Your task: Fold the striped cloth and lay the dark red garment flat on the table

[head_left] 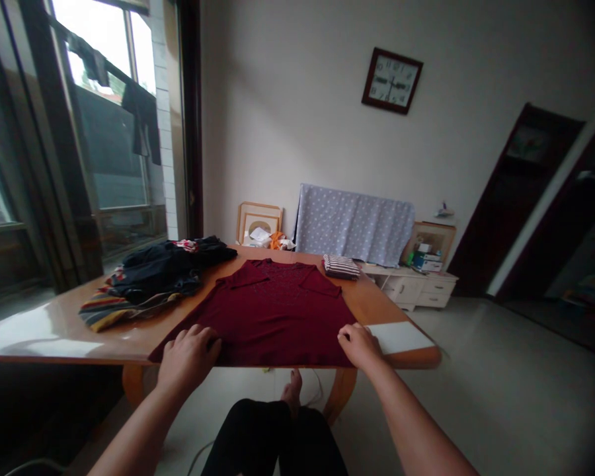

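A dark red shirt (272, 307) lies spread flat on the wooden table (69, 324), neck end away from me. My left hand (188, 354) rests on its near left hem corner, fingers curled onto the cloth. At the near right hem corner, my right hand (359, 344) pinches the fabric's edge.
A heap of dark clothes (163, 268) over a striped cloth (106, 307) sits at the table's left. A folded striped garment (341, 266) lies at the far right. A white sheet (399, 336) sits by my right hand. Beyond are a low white cabinet (416, 287) and a covered object (354, 225).
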`<action>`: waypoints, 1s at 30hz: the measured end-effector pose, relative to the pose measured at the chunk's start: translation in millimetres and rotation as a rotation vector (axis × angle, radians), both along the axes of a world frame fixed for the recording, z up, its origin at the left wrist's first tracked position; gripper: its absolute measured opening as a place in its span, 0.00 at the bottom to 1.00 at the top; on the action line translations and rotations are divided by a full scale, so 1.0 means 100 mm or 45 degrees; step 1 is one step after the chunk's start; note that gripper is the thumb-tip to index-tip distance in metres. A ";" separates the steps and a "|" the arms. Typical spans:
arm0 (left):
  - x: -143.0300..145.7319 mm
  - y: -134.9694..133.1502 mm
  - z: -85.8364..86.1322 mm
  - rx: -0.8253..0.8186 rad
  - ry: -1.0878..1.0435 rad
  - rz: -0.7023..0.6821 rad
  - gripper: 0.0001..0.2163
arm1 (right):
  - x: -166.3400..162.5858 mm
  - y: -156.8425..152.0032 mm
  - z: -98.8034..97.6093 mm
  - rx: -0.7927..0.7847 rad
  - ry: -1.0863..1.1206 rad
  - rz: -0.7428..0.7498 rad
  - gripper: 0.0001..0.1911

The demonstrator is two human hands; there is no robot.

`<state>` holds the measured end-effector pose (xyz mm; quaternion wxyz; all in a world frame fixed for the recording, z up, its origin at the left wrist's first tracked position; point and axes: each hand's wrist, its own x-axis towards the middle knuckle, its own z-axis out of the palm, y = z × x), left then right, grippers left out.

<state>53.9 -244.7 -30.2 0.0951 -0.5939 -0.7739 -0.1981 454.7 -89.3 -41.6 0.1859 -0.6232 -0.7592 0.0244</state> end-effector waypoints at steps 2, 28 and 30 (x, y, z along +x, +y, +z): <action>-0.06 0.05 0.03 -0.026 -0.012 -0.016 0.16 | 0.00 0.03 0.03 -0.015 0.006 0.000 0.10; -0.45 2.11 0.51 0.185 -0.573 0.093 0.17 | -0.83 1.80 0.42 -0.113 0.215 0.305 0.10; -0.46 2.23 0.46 0.195 -0.570 0.105 0.17 | -0.91 1.99 0.42 -0.139 0.217 0.286 0.10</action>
